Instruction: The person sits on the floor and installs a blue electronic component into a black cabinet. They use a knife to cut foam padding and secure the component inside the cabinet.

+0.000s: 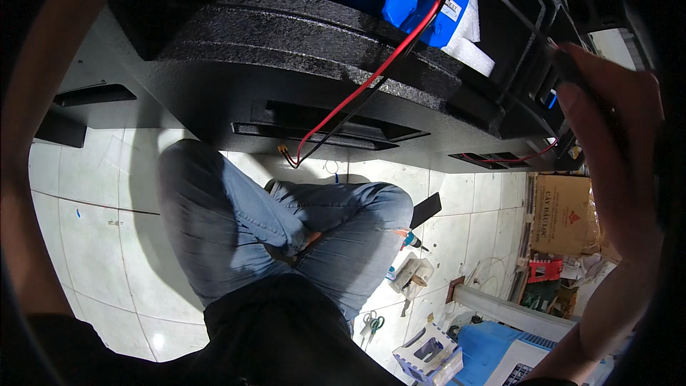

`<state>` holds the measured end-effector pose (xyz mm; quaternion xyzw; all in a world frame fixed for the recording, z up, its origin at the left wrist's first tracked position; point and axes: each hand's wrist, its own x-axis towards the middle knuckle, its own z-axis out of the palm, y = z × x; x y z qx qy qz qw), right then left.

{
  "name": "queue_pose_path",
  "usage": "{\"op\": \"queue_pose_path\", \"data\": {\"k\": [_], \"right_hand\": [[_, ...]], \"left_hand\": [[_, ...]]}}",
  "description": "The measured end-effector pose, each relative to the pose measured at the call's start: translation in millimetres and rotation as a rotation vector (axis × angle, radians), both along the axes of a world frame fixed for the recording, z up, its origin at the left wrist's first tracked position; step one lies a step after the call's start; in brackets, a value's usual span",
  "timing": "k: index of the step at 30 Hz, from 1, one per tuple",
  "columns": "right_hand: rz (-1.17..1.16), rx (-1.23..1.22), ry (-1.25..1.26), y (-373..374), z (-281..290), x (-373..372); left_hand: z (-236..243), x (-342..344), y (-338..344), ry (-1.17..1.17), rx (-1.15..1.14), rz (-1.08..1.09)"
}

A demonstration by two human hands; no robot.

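Observation:
A dark, slim-handled tool is gripped in my right hand at the right side of a black speaker-like cabinet. A thin pale line runs from near the tool's tip toward the top edge; whether it belongs to the tool I cannot tell. Inside the cabinet's opening sits a blue-wrapped battery pack beside white foam. Its red and black cable hangs over the textured rim and ends in a small yellow connector. My left forearm rises along the left edge, its hand beyond the picture.
My crossed legs in jeans rest on white floor tiles. To the right are a power tool, a clear tray, green-handled scissors, a small stool and a blue-and-white box. A cardboard box stands farther right.

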<state>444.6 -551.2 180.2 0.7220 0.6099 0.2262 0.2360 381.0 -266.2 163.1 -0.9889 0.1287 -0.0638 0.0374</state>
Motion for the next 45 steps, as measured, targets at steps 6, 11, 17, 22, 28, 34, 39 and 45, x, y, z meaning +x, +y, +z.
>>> {"op": "queue_pose_path", "data": {"k": [6, 11, 17, 22, 28, 34, 39, 45], "right_hand": [[0.004, -0.018, 0.000, -6.0, 3.9, 3.5], [-0.114, 0.004, 0.059, -15.5, 8.3, -1.2], [-0.108, 0.045, 0.056, -11.4, 2.2, 5.6], [-0.313, 0.170, 0.253, -25.6, 3.6, -35.8], [-0.351, 0.357, 0.278, -82.7, 12.9, -55.1], [-0.490, 0.882, 0.639, -177.3, -40.6, -69.5], [-0.751, 0.779, 1.052, -235.6, -78.1, -70.7], [-0.871, 0.996, 1.281, -281.8, -135.6, -82.4]], "left_hand": [[0.7, -4.1, -0.9, -0.018, -0.007, 0.025], [1.6, -0.5, -4.3, -0.031, -0.041, -0.002], [1.5, -5.6, 1.2, -0.032, -0.042, 0.054], [4.5, 3.0, -5.8, 0.005, -0.076, 0.096], [6.4, 17.7, 12.1, 0.128, -0.344, -0.055], [-8.0, 1.8, -28.5, 0.128, -0.523, -0.415], [-70.7, -59.6, -107.0, 0.448, -0.407, -0.454], [-33.8, -42.4, -58.3, -0.261, -0.168, -0.222]]}}
